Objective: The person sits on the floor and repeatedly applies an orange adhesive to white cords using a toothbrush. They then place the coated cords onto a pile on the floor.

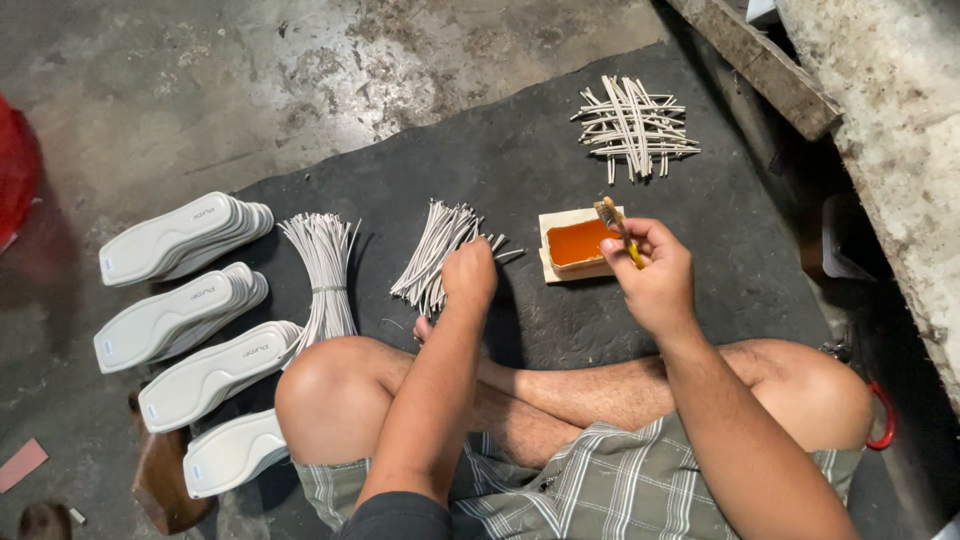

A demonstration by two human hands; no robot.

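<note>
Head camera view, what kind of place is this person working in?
Probably a small shoemaking workshop, worked from the floor. White shoe soles lie stacked beside a dark mat, thin white strips lie in bundles, and the right hand holds a brush over a tray of orange glue.

Center frame, a seated person's right hand (655, 275) holds a small brush (616, 226) over an orange glue tray (580, 243); the left hand (469, 272) touches loose white strips (435, 252).

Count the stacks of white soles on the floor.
4, in a column at the left: the top stack, second stack, third stack, and bottom stack, partly hidden by the knee.
</note>
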